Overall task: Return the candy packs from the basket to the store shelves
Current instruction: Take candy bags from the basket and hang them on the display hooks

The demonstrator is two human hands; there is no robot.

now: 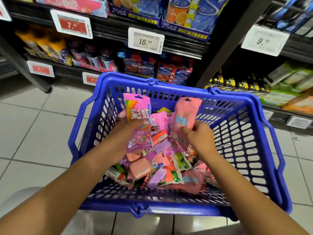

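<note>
Both hands forward, left (pixel 126 133) and right (pixel 199 136), fingers curled, gripping.

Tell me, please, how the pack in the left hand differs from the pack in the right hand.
The rainbow-striped pack in the left hand is purple-pink with large white characters; the pale pink pack in the right hand is plainer, with a light blue label. Both are held upright above the blue basket, each with a hang hole.
</note>
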